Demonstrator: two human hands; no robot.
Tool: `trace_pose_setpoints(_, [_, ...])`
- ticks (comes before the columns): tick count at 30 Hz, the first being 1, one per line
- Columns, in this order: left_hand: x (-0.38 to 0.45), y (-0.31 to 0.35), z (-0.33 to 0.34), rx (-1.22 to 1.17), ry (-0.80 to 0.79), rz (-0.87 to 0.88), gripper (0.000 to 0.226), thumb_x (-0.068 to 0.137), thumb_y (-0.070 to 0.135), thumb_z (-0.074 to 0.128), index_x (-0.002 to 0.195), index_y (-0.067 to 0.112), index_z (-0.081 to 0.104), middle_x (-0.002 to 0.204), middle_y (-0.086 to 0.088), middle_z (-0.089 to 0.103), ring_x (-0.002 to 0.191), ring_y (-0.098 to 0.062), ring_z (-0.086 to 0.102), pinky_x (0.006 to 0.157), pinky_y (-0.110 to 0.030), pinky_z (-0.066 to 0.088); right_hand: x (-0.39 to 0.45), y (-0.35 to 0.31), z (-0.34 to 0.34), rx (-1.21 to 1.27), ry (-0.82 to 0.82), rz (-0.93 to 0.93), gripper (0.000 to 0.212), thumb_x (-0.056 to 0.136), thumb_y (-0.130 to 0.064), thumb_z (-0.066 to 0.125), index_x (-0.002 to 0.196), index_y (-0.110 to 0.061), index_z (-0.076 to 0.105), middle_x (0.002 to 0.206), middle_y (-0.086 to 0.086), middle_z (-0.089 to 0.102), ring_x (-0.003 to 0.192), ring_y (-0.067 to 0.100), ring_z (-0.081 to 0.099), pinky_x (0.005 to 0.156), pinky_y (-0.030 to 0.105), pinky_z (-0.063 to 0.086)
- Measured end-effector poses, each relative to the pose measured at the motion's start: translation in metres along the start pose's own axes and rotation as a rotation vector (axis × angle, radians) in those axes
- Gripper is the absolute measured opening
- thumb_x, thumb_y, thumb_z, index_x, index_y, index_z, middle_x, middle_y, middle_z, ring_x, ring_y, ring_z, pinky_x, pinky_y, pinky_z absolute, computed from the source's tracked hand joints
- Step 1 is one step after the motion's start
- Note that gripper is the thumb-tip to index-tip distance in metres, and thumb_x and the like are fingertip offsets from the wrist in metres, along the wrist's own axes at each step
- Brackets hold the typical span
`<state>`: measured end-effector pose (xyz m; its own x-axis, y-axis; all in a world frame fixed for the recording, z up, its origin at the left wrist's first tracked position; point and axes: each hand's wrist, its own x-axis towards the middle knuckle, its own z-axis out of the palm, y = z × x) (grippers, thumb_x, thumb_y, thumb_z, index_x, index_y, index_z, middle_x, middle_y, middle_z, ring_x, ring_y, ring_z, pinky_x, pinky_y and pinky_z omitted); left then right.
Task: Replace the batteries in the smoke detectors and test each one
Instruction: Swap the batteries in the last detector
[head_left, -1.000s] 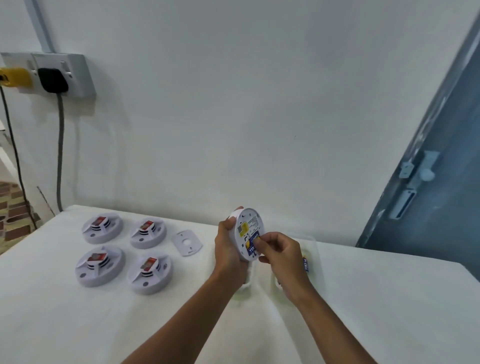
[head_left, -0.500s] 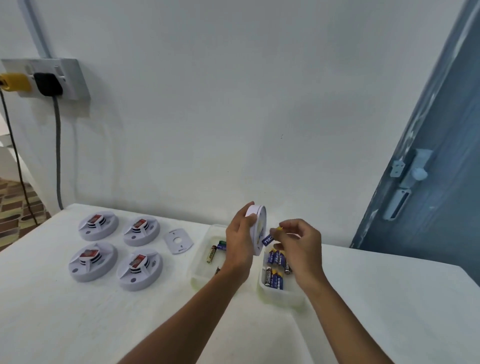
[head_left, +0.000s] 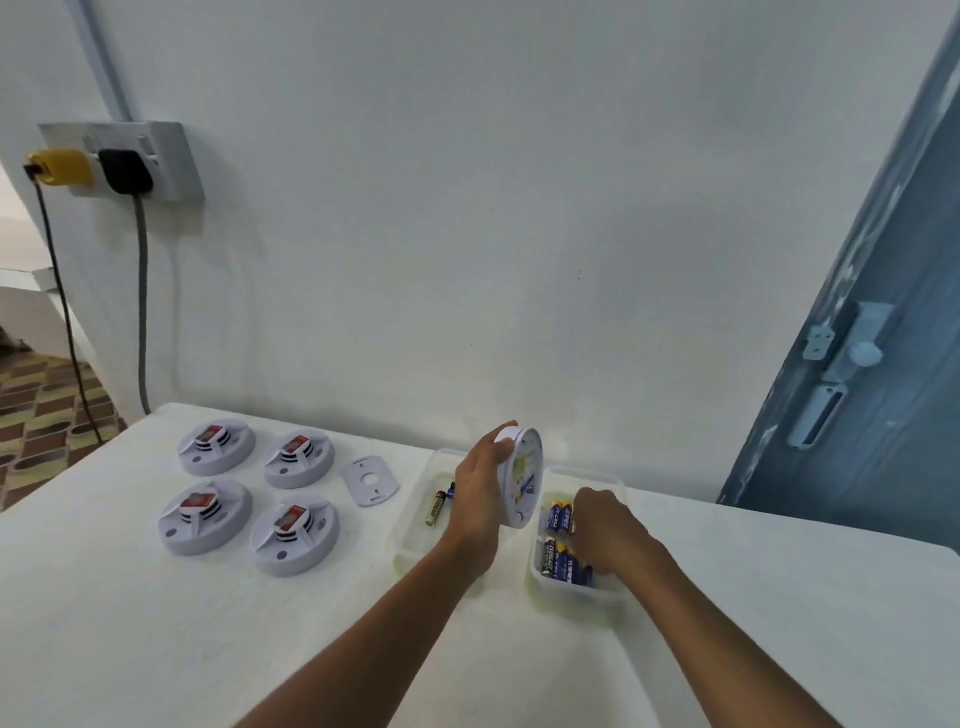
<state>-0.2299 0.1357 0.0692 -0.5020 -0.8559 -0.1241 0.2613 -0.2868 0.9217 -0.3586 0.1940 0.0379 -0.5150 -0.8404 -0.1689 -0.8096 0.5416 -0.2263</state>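
Observation:
My left hand (head_left: 475, 499) grips a round white smoke detector (head_left: 522, 478), held on edge above the table with its labelled back turned to the right. My right hand (head_left: 605, 525) reaches down into the right clear tray (head_left: 576, 595), its fingers curled among the blue batteries (head_left: 560, 515); the fingertips are hidden. A second clear tray (head_left: 415, 525) lies under my left hand and holds a gold-and-black battery (head_left: 436, 508). Several more white detectors with red tabs lie at the left, one of them at the front (head_left: 293, 535). A white cover plate (head_left: 370, 479) rests beside them.
The white table (head_left: 260, 649) stands against a white wall. A socket box (head_left: 124, 161) with a yellow and a black plug hangs at the upper left, cables dropping past the table's corner. A blue door (head_left: 857, 389) is at the right.
My right hand has dropped from the back of the held detector down into the right battery tray. The detector stays upright in my left hand.

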Motion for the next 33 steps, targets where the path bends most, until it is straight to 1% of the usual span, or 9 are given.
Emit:
trace_pose_setpoints(3, [-0.002, 0.001, 0.0, -0.03, -0.022, -0.079, 0.053, 0.078, 0.05, 0.052, 0.12, 0.02, 0.062, 0.12, -0.013, 0.065, 0.11, -0.028, 0.06, 0.083, -0.033, 0.052, -0.004, 0.001, -0.012, 0.436, 0.236, -0.021, 0.01, 0.084, -0.011, 0.061, 0.093, -0.014, 0.064, 0.098, 0.004, 0.067, 0.08, 0.018, 0.066, 0.06, 0.023, 0.048])
trace_pose_setpoints(6, [-0.001, -0.001, -0.001, -0.107, -0.074, -0.158, 0.045, 0.095, 0.04, 0.035, 0.12, 0.013, 0.061, 0.111, -0.013, 0.068, 0.099, -0.025, 0.064, 0.083, -0.034, 0.053, -0.021, -0.011, -0.021, 0.812, 0.339, -0.185, 0.019, 0.08, -0.014, 0.072, 0.099, -0.018, 0.069, 0.099, -0.007, 0.067, 0.086, 0.003, 0.065, 0.055, 0.01, 0.048])
trace_pose_setpoints(10, [-0.001, -0.002, 0.0, -0.123, -0.088, -0.16, 0.039, 0.097, 0.035, 0.034, 0.11, 0.013, 0.063, 0.102, -0.012, 0.07, 0.096, -0.025, 0.065, 0.077, -0.034, 0.054, -0.022, -0.015, -0.012, 0.812, 0.4, -0.26, 0.026, 0.076, -0.018, 0.077, 0.101, -0.015, 0.072, 0.102, -0.009, 0.068, 0.094, 0.004, 0.065, 0.068, 0.004, 0.047])
trace_pose_setpoints(14, [-0.001, -0.002, 0.002, -0.15, -0.074, -0.172, 0.038, 0.097, 0.035, 0.034, 0.109, 0.014, 0.063, 0.104, -0.012, 0.068, 0.098, -0.025, 0.062, 0.08, -0.035, 0.051, -0.022, -0.014, -0.009, 0.86, 0.362, -0.271, 0.031, 0.073, -0.015, 0.078, 0.104, -0.015, 0.075, 0.111, -0.007, 0.069, 0.101, 0.006, 0.064, 0.079, 0.022, 0.057])
trace_pose_setpoints(18, [-0.002, -0.002, 0.003, -0.166, -0.038, -0.194, 0.037, 0.096, 0.037, 0.038, 0.108, 0.013, 0.064, 0.1, -0.011, 0.068, 0.095, -0.025, 0.062, 0.079, -0.035, 0.051, -0.027, -0.019, -0.007, 0.88, 0.344, -0.289, 0.035, 0.076, -0.009, 0.075, 0.11, -0.011, 0.073, 0.109, -0.008, 0.07, 0.098, 0.004, 0.065, 0.077, 0.017, 0.056])
trace_pose_setpoints(23, [0.002, -0.004, 0.011, -0.126, -0.022, -0.2, 0.031, 0.096, 0.036, 0.042, 0.1, 0.015, 0.064, 0.092, -0.01, 0.067, 0.084, -0.021, 0.063, 0.069, -0.03, 0.051, -0.03, -0.022, -0.004, 0.903, 0.388, -0.288, 0.028, 0.078, -0.004, 0.07, 0.105, -0.008, 0.074, 0.089, -0.005, 0.071, 0.086, 0.01, 0.068, 0.065, 0.011, 0.052])
trace_pose_setpoints(26, [0.007, -0.007, 0.016, -0.113, 0.007, -0.202, 0.037, 0.092, 0.04, 0.046, 0.109, 0.013, 0.064, 0.094, -0.012, 0.065, 0.084, -0.023, 0.063, 0.07, -0.03, 0.051, -0.029, -0.018, 0.0, 0.897, 0.425, -0.296, 0.03, 0.082, -0.008, 0.067, 0.111, -0.009, 0.073, 0.095, 0.001, 0.075, 0.087, 0.012, 0.07, 0.064, 0.013, 0.051])
trace_pose_setpoints(30, [0.015, -0.011, 0.021, -0.149, 0.009, -0.271, 0.04, 0.089, 0.045, 0.047, 0.099, 0.011, 0.064, 0.08, -0.008, 0.058, 0.075, -0.021, 0.058, 0.067, -0.029, 0.048, -0.035, -0.012, 0.001, 0.897, 0.465, -0.332, 0.03, 0.089, -0.008, 0.064, 0.118, -0.009, 0.068, 0.102, 0.003, 0.074, 0.081, 0.005, 0.067, 0.068, 0.012, 0.051])
trace_pose_setpoints(33, [0.021, -0.009, 0.02, -0.235, -0.021, -0.352, 0.039, 0.086, 0.048, 0.047, 0.093, 0.011, 0.058, 0.073, -0.006, 0.052, 0.072, -0.02, 0.054, 0.069, -0.03, 0.045, -0.038, -0.001, -0.001, 0.807, 0.432, -0.469, 0.03, 0.092, -0.012, 0.061, 0.121, -0.012, 0.067, 0.114, -0.002, 0.07, 0.097, 0.0, 0.064, 0.08, 0.011, 0.049])
